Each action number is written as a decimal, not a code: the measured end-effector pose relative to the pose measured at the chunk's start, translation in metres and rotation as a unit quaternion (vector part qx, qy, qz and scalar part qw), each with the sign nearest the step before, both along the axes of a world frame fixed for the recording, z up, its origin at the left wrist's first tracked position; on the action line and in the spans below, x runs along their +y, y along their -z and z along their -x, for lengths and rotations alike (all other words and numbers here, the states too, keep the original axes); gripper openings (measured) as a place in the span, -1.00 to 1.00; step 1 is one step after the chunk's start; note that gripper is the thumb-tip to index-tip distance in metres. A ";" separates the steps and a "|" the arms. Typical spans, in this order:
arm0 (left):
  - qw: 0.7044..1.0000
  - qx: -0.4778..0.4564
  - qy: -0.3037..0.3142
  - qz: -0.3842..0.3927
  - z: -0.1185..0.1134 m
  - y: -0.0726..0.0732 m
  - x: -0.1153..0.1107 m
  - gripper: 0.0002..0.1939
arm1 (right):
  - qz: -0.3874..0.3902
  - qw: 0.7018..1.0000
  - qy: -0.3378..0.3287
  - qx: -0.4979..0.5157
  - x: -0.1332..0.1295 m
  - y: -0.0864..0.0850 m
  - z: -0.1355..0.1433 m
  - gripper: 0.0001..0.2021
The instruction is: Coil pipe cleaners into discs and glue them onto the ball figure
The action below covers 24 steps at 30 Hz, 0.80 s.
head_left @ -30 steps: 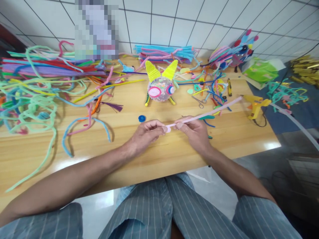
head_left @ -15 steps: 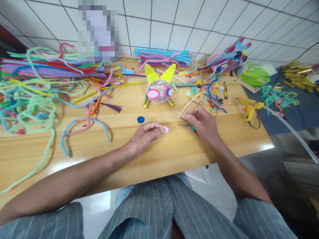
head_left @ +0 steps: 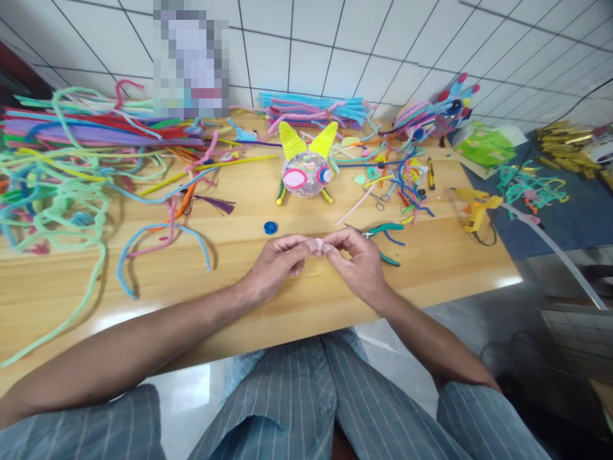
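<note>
Between my two hands is a small pale pink pipe-cleaner coil (head_left: 319,246). My left hand (head_left: 282,260) pinches it from the left, and the fingertips of my right hand (head_left: 357,262) close on its other side. Just past them lies a blue coil (head_left: 271,227) on the table. Pliers with green handles (head_left: 390,228) rest beside my right hand, their jaws partly hidden behind it. Farther back stands a craft animal (head_left: 305,176) with a clear round body, yellow ears and coiled eyes, one pink-rimmed and one blue-rimmed.
Tangled pipe cleaners (head_left: 71,191) cover the table's left side. A pink strip (head_left: 357,206), small scissors (head_left: 380,201) and a yellow cutter (head_left: 431,174) lie to the right. The yellow glue gun (head_left: 476,207) sits near the right edge, its cord hanging beside it.
My right hand has come away from the pliers and moved left to the pink coil, its fingers now pinching it. The pliers lie on the table. My left hand has stayed nearly still.
</note>
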<state>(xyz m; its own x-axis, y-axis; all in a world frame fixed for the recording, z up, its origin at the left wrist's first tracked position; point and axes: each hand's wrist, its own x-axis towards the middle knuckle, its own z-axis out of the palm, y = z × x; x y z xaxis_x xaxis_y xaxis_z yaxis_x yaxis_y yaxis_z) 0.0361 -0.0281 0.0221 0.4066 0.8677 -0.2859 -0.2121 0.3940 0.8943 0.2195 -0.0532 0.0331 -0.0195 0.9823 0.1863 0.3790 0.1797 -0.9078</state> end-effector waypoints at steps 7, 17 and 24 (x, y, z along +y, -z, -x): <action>1.000 -0.009 0.010 -0.012 0.000 0.003 0.002 -0.62 | -0.002 1.000 0.003 -0.011 -0.001 0.003 -0.003 -0.97; 0.999 -0.007 0.022 -0.033 0.001 0.006 0.002 -0.65 | -0.008 1.000 0.004 -0.021 -0.004 0.003 0.000 -0.97; 0.994 0.064 0.033 -0.086 0.004 0.003 0.001 -0.74 | -0.070 0.995 0.017 -0.065 -0.008 0.004 0.001 -0.97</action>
